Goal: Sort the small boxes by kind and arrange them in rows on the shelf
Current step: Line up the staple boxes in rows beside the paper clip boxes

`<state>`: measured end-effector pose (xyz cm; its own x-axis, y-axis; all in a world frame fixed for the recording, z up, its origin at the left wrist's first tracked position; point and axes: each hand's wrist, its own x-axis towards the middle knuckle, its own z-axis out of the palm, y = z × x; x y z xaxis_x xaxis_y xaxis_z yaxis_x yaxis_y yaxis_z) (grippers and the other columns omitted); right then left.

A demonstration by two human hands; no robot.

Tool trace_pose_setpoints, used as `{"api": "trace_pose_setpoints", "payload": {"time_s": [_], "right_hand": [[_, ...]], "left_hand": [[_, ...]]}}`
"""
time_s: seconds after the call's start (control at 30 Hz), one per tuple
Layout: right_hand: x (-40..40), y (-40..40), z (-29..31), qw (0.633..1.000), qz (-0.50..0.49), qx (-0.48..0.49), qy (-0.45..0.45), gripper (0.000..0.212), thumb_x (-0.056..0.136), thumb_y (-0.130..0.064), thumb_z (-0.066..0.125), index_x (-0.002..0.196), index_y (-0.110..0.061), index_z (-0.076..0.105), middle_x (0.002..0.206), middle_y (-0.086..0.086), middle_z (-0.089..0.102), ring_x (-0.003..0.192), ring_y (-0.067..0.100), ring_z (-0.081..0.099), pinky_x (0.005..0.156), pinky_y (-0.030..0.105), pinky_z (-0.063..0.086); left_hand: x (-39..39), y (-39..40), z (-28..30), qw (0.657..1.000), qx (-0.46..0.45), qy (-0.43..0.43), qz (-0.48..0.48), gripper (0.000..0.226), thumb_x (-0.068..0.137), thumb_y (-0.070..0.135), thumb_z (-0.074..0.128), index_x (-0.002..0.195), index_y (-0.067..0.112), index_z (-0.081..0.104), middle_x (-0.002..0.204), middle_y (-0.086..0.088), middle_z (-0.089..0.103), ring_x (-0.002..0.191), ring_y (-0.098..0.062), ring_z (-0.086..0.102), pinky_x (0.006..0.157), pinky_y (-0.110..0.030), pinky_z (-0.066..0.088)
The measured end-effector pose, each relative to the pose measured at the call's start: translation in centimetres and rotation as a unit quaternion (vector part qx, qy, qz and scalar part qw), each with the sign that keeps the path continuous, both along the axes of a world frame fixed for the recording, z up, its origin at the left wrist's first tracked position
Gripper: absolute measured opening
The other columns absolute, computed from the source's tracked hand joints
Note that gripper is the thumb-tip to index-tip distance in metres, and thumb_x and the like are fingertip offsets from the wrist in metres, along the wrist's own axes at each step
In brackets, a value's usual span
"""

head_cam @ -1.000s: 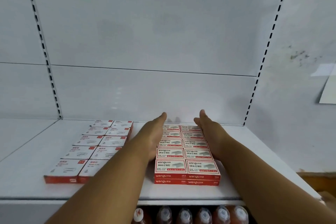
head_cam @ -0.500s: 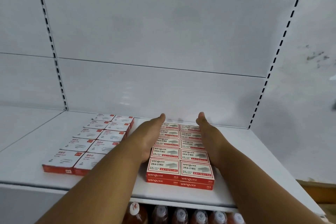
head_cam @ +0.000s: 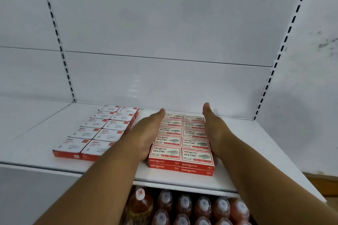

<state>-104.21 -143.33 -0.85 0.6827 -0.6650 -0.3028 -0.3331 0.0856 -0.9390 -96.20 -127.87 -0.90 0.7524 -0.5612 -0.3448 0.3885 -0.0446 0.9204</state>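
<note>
On the shelf (head_cam: 247, 144), two blocks of boxes.
Left hand (head_cam: 146, 133) and right hand (head_cam: 214, 129), fingers straight, press the staple boxes' (head_cam: 181, 140) sides.

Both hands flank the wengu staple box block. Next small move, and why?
Probably a light inward squeeze, then let go. The left hand and right hand lie flat against the two sides of the staple box block, which is two columns wide and two layers deep. Its front faces look slightly stepped. The paper clip box block sits apart, already in rows.
</note>
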Motion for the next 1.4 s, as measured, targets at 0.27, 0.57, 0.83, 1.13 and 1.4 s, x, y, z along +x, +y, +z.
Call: {"api": "trace_pose_setpoints", "payload": {"time_s": [0.27,0.57,0.83,1.13,1.4], "right_hand": [[-1.7,2.0,1.2,0.999,0.037,-0.014,-0.001,0.066,0.091,-0.072,0.029,0.107,-0.018,0.064,0.093,0.011,0.076,0.081,0.031,0.074,0.086,0.046,0.058],[-5.3,4.4,-0.2,0.992,-0.003,0.061,-0.111,0.055,0.094,-0.066,0.033,0.113,-0.024,0.063,0.099,-0.005,0.075,0.077,0.017,0.073,0.076,0.039,0.057],[-5.9,5.4,-0.4,0.99,0.008,0.015,-0.137,0.035,0.095,-0.062,0.041,0.097,-0.034,0.062,0.077,-0.011,0.073,0.087,0.018,0.072,0.09,0.042,0.056],[-9.0,3.4,-1.7,0.854,0.173,-0.491,-0.007,0.031,0.069,-0.033,0.085,0.094,-0.045,0.07,0.137,-0.022,0.048,0.123,-0.004,0.043,0.101,0.019,0.033],[-8.5,2.8,-2.4,0.841,0.164,-0.514,-0.032,0.033,0.071,-0.029,0.086,0.101,-0.035,0.074,0.121,-0.021,0.058,0.114,-0.004,0.049,0.099,0.02,0.04]], "left_hand": [[-0.9,0.9,0.6,0.999,-0.031,-0.002,-0.032,0.039,0.099,0.045,0.05,0.125,0.018,0.061,0.097,-0.011,0.076,0.085,-0.033,0.074,0.081,-0.049,0.059],[-2.3,2.8,-0.5,0.995,-0.063,-0.06,-0.054,0.034,0.102,0.044,0.042,0.112,0.022,0.066,0.093,-0.003,0.077,0.082,-0.024,0.075,0.075,-0.039,0.059],[-3.6,3.7,-0.2,0.992,-0.052,-0.095,-0.058,0.031,0.101,0.038,0.048,0.13,0.029,0.056,0.105,0.002,0.075,0.083,-0.017,0.075,0.08,-0.039,0.059],[-3.4,6.2,-2.0,0.759,0.225,-0.582,-0.185,0.049,0.087,0.041,0.07,0.132,0.047,0.054,0.153,0.017,0.034,0.137,-0.007,0.033,0.111,-0.027,0.03],[-2.9,5.5,-2.0,0.759,0.238,-0.58,-0.176,0.046,0.086,0.04,0.071,0.129,0.046,0.057,0.15,0.019,0.038,0.135,-0.007,0.036,0.107,-0.025,0.031]]}}
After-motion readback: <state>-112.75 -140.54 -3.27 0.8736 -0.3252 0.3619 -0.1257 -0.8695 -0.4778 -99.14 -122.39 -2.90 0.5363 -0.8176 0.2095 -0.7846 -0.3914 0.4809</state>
